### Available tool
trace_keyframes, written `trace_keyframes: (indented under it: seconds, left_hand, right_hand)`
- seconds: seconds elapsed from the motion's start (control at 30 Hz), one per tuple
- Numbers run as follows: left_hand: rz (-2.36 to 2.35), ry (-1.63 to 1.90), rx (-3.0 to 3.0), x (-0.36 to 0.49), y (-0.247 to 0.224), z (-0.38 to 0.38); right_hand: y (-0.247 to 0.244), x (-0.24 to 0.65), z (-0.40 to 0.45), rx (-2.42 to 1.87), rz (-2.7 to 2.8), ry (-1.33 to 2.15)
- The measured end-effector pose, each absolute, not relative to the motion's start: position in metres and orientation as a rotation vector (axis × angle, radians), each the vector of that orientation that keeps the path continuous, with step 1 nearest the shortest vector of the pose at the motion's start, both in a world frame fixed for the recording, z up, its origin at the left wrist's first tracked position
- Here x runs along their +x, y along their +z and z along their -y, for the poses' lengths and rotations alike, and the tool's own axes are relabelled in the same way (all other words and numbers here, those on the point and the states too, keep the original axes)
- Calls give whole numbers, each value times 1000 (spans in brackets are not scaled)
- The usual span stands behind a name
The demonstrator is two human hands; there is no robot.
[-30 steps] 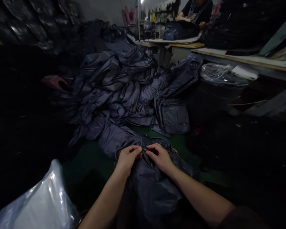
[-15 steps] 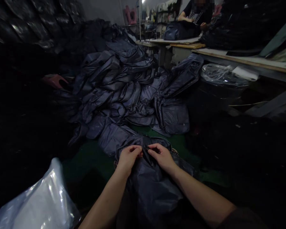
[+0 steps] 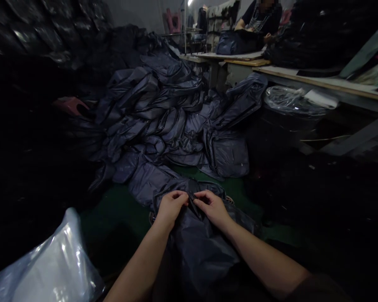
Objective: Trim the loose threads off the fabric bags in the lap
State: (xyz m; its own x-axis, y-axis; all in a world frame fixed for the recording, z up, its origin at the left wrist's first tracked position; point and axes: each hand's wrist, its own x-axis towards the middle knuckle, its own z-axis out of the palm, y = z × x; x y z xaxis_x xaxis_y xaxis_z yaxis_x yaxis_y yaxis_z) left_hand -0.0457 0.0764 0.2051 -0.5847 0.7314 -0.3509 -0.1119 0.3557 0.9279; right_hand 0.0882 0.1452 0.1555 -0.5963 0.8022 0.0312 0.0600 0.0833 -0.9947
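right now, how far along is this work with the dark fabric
Possibly done: the shiny bundles at upper left, though nothing confirms it. In hand: the left hand and right hand are at a fold of dark fabric. Possibly left: the similar heap ahead; I can't tell whether it's finished.

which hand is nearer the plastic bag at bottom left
Left. The left hand is at the dark fabric, right of the plastic bag; the right hand is there too, farther right.
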Motion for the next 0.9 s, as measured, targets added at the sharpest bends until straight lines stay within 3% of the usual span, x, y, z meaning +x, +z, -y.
trace_keyframes:
  seconds: [0.27,0.57,0.9]
  left_hand:
    - [-1771,1332,553,-46,205,-76]
    - [-1787,1275,616,-49,210,-74]
    - [-1849,1198,670,-51,207,-80]
  right_hand:
    - [165,85,-146,-920,1608,1645]
    - [189,71,-167,-827,2037,1531]
    - [168,80,-171,-905,1680,1888]
